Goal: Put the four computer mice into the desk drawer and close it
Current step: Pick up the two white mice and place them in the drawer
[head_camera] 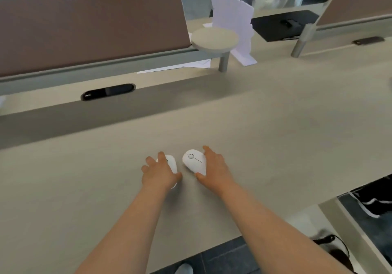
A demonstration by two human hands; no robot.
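This is an open-plan office. A long, pale wood-look desk [275, 125] runs across the view, split into workstations by padded brown-grey privacy screens: one at ten o'clock [89, 25], another at two o'clock [356, 0]. A black oval cable port [108, 91] is set into the desktop at ten o'clock. Loose white papers [191, 65] lie at twelve o'clock beside a small round shelf [214, 38] on a metal post. A black desk mat [282, 24] lies at one o'clock, and grey carpet tiles [224, 256] show at six o'clock.
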